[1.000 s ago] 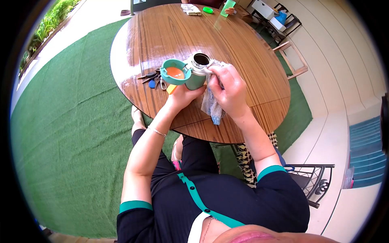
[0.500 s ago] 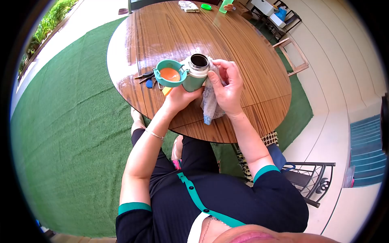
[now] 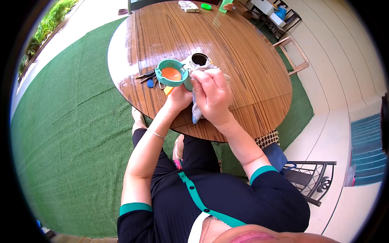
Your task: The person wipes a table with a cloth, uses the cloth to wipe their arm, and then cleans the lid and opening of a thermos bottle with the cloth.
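Observation:
A flask with a teal body stands upright at the table's near edge, its dark round mouth uncovered. Its teal lid, orange inside, hangs open on the left side. Around the lower body of the flask my left hand is wrapped, its fingertips partly hidden. My right hand is closed on a pale patterned cloth and presses it to the flask near the rim. Part of the cloth hangs below that hand.
Keys with a blue tag lie left of the flask on the round wooden table. At the far edge are a folded cloth, a green lid and another person's hand by a green container. A metal chair stands at the right.
My right hand has moved left with the cloth, from the flask's right side to its front. The cloth now covers part of the neck. My left hand still holds the flask.

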Action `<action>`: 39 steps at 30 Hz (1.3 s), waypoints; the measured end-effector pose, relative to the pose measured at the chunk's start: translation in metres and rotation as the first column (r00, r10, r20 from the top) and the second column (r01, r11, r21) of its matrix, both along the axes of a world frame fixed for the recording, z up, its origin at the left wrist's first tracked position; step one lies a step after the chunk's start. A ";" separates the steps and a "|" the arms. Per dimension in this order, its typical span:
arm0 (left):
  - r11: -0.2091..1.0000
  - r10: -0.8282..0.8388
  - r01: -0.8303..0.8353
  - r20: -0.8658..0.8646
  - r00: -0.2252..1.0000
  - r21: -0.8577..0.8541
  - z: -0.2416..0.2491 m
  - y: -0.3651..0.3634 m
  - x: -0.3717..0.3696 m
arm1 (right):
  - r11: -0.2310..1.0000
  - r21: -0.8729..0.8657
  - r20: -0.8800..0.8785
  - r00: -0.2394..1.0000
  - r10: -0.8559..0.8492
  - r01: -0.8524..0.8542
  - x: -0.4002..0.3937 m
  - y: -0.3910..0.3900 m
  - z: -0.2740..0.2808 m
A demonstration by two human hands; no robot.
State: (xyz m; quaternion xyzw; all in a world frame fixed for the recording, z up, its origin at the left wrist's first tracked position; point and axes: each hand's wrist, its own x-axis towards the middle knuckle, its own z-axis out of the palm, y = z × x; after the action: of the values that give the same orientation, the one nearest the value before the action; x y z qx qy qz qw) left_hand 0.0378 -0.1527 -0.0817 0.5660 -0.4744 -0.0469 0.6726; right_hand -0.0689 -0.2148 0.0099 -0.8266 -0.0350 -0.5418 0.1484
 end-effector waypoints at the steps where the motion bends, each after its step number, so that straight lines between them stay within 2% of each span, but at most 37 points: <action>1: 0.999 0.051 -0.050 0.060 0.997 -0.016 -0.001 0.001 0.000 | 0.998 -0.044 -0.062 0.997 -0.045 0.043 0.000 0.006 0.000; 2: 0.994 0.104 -0.101 0.118 0.988 -0.035 -0.002 0.001 -0.001 | 0.992 -0.092 -0.122 0.988 -0.092 0.081 0.000 0.009 0.002; 6: 0.999 0.022 -0.018 0.093 0.995 -0.042 0.003 0.000 -0.003 | 0.994 -0.092 -0.195 0.978 -0.078 0.061 -0.016 0.001 0.007; 8: 0.997 -0.070 0.069 -0.062 0.996 -0.021 0.009 0.002 0.000 | 0.996 -0.063 -0.208 0.976 -0.070 0.058 -0.023 -0.008 0.005; 10: 1.000 -0.010 0.013 -0.098 0.995 0.022 0.024 0.013 -0.007 | 0.991 0.013 -0.217 0.968 -0.128 0.134 -0.025 -0.032 -0.006; 11: 0.993 -0.080 0.091 -0.145 0.986 0.069 0.015 0.011 -0.005 | 0.993 0.072 -0.227 0.971 -0.076 0.094 -0.025 -0.051 -0.015; 12: 0.995 -0.081 0.089 -0.175 0.981 0.035 0.018 0.012 -0.008 | 0.972 0.206 -0.272 0.961 -0.057 0.116 -0.027 -0.055 -0.014; 14: 0.996 -0.077 0.083 -0.165 0.983 0.026 0.021 0.011 -0.007 | 0.944 0.318 -0.166 0.985 -0.036 0.088 -0.034 -0.058 -0.017; 15: 0.996 -0.077 0.083 -0.166 0.983 0.028 0.021 0.010 -0.007 | 0.943 0.320 -0.167 0.985 -0.036 0.088 -0.031 -0.057 -0.011; 17: 1.000 -0.028 0.029 -0.093 0.995 0.007 0.019 0.012 -0.009 | 0.955 0.294 0.005 0.999 0.034 -0.034 -0.027 -0.050 -0.006; 20: 0.999 -0.044 0.045 -0.046 0.998 0.027 0.016 0.009 -0.003 | 0.950 0.301 -0.053 0.993 0.110 -0.089 -0.015 -0.035 0.001; 21: 1.000 -0.018 0.019 -0.052 0.998 0.016 0.016 0.008 -0.005 | 0.917 0.389 -0.061 0.991 0.121 -0.088 -0.015 -0.031 0.000; 22: 1.000 -0.019 0.020 -0.049 0.999 0.017 0.017 0.008 -0.006 | 0.917 0.390 -0.058 0.991 0.119 -0.087 -0.014 -0.030 0.000; 24: 0.999 -0.002 0.000 -0.056 0.998 -0.033 0.016 0.009 -0.008 | 0.976 0.217 -0.024 0.999 0.040 -0.034 -0.012 -0.030 0.000; 27: 0.999 -0.032 0.031 -0.072 0.997 -0.011 0.014 0.007 -0.005 | 0.988 0.157 -0.055 0.998 0.011 -0.002 -0.015 -0.030 0.002; 34: 1.000 0.028 -0.028 -0.015 0.999 0.004 0.014 0.007 -0.007 | 0.993 0.118 -0.036 0.999 0.028 -0.024 -0.014 -0.013 -0.001; 36: 0.998 -0.001 -0.001 -0.038 0.999 -0.056 0.014 0.006 -0.007 | 0.998 0.012 0.004 0.998 0.068 -0.068 -0.009 -0.011 -0.001; 39: 1.000 -0.024 0.024 -0.063 0.998 -0.004 0.016 0.007 -0.006 | 0.997 0.062 0.002 0.999 0.049 -0.049 -0.011 -0.035 -0.005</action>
State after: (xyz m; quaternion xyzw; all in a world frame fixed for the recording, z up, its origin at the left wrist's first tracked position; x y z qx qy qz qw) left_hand 0.0316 -0.1453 -0.0659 0.5574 -0.4597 -0.0723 0.6876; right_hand -0.0802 -0.2497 0.0050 -0.8204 -0.0385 -0.5389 0.1872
